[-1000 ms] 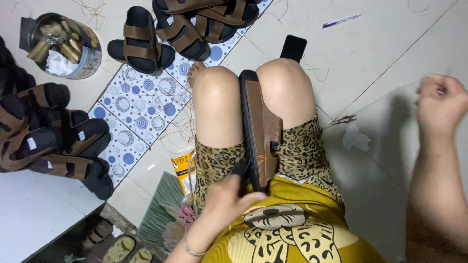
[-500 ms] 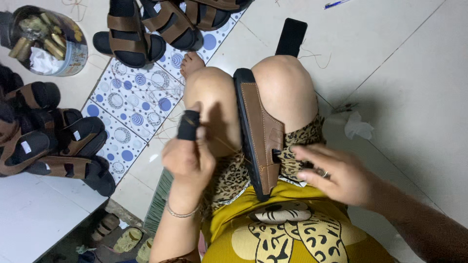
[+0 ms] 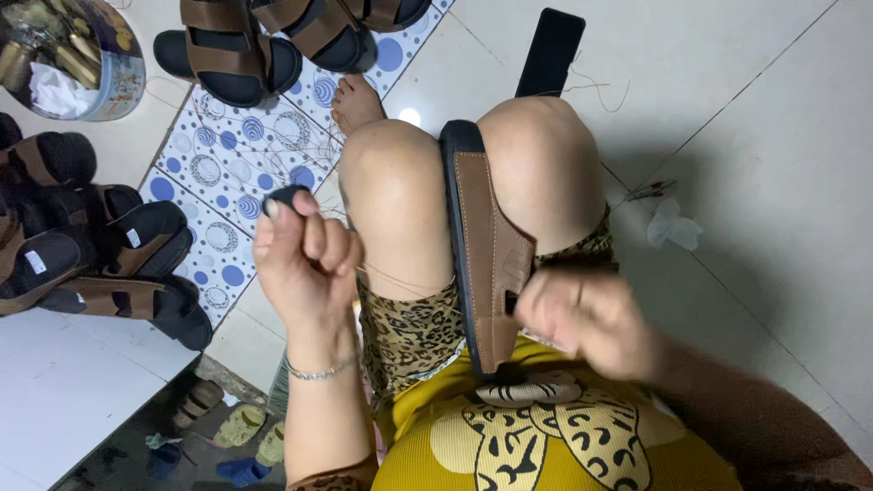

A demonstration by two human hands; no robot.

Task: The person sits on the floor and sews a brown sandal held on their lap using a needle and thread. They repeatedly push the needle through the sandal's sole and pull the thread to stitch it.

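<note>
From the head camera, a brown sandal (image 3: 486, 255) with a black sole stands on edge, clamped between the person's bare knees, its length running from twelve o'clock down to six o'clock toward the yellow shirt (image 3: 536, 436). The right hand (image 3: 587, 318) is at the sandal's four o'clock side, fingers curled and pressed against the strap near its lower end; it is blurred, so whether it pinches anything cannot be told. The left hand (image 3: 305, 259) is raised at the sandal's nine o'clock, closed with thumb and fingertips pinching a small dark piece (image 3: 289, 195). A thin thread (image 3: 400, 277) runs from that hand across the thigh toward the sandal. At the sandal's twelve o'clock a black sole (image 3: 550, 50) lies flat on the pale tiled floor (image 3: 746, 118). Toward eleven o'clock finished sandals (image 3: 232, 55) rest on a blue-dotted mat (image 3: 214, 173), and more are piled at nine o'clock (image 3: 91, 255). A tin (image 3: 68, 59) with odds and ends sits at ten o'clock.
</note>
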